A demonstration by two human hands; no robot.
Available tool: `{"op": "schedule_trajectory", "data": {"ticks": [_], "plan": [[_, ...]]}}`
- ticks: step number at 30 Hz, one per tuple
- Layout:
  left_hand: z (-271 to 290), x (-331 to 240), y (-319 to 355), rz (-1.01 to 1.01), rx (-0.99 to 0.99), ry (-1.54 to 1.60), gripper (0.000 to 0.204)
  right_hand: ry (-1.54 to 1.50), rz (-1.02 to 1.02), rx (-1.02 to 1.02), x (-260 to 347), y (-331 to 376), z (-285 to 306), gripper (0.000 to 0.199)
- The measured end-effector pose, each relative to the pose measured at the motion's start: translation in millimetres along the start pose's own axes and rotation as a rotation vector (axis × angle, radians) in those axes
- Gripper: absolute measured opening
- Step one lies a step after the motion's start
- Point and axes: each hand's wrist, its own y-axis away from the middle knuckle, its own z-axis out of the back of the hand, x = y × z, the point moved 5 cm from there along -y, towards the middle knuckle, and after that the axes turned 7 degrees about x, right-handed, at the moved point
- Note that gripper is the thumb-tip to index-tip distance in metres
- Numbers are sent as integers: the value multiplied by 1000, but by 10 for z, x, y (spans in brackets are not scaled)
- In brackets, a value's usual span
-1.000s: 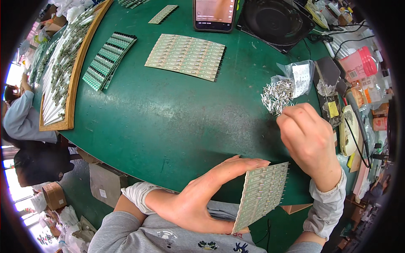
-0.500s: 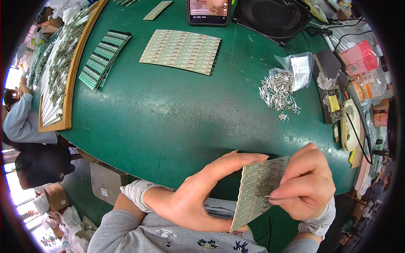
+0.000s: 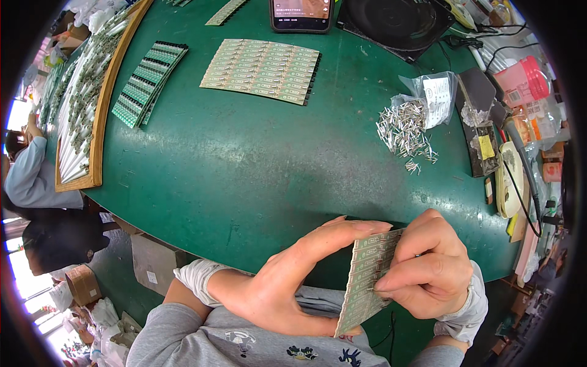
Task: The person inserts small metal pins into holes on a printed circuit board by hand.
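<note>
My left hand (image 3: 284, 275) grips a panel of small green circuit boards (image 3: 365, 278) by its edges, thumb below and fingers at the top. The panel stands tilted over my lap at the table's near edge, with thin metal leads on its right-hand face. My right hand (image 3: 431, 269) is closed, thumb and forefinger pinched against that face around a tiny metal pin, mostly hidden by the fingertips. On the table at the right lies a loose heap of small silvery metal parts (image 3: 403, 131), spilling from a clear plastic bag (image 3: 437, 101).
Another board panel (image 3: 260, 70) lies at the far middle, with stacked green boards (image 3: 150, 85) left of it. A wooden-framed tray (image 3: 98, 140) holds white tubes. Behind are a phone (image 3: 299, 15) and black dish (image 3: 397, 24); a soldering iron (image 3: 520, 150) rests right. A person sits far left.
My right hand has moved a little left, bringing the pinched pin up against the panel's face. My left hand keeps its hold on the panel, almost unmoved.
</note>
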Motion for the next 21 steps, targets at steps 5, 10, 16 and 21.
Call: {"op": "schedule_trajectory", "data": {"ticks": [5, 10, 16, 21], "plan": [[1, -7, -4, 16, 3, -6, 116, -2, 5, 3, 2, 1, 4, 26], [-1, -9, -1, 13, -3, -9, 116, -4, -2, 9, -2, 1, 1, 26], [0, -6, -2, -12, -6, -31, 116, 34, 31, 3, 30, 9, -12, 27], [-1, -6, -9, 1, -11, -26, 116, 155, 119, -49, 66, 25, -50, 32]]}}
